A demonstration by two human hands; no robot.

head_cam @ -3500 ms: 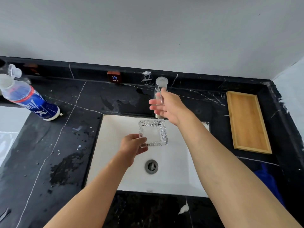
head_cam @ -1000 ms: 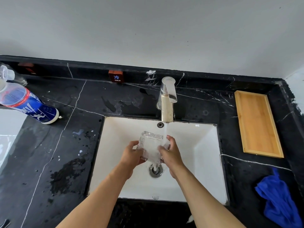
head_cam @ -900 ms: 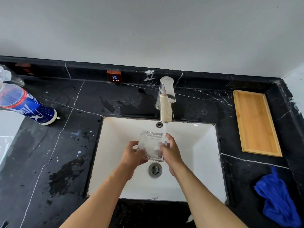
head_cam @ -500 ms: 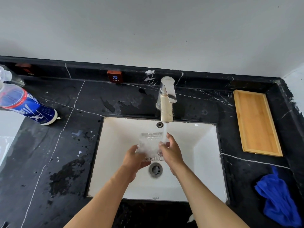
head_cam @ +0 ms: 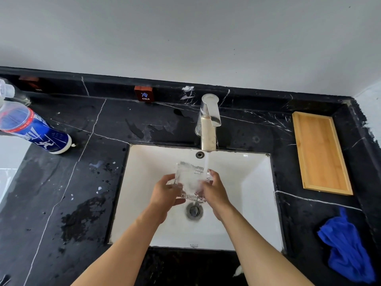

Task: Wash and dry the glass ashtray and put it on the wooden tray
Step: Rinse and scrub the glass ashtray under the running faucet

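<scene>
Location type: washroom vanity, domestic or guest-room. Indicators: a white rectangular undermount ceramic basin (head_cam: pixel 255 182) with a round metal drain (head_cam: pixel 193 210) and overflow hole, set in a black white-veined marble countertop (head_cam: pixel 61 193); a brushed-metal single-lever faucet (head_cam: pixel 208 124) with water running; a small red-brown tag marked "COLD" (head_cam: pixel 143 93) on the black backsplash; a plain grey wall behind; water splashes on the stone; a crumpled blue cloth (head_cam: pixel 348 248) at right
</scene>
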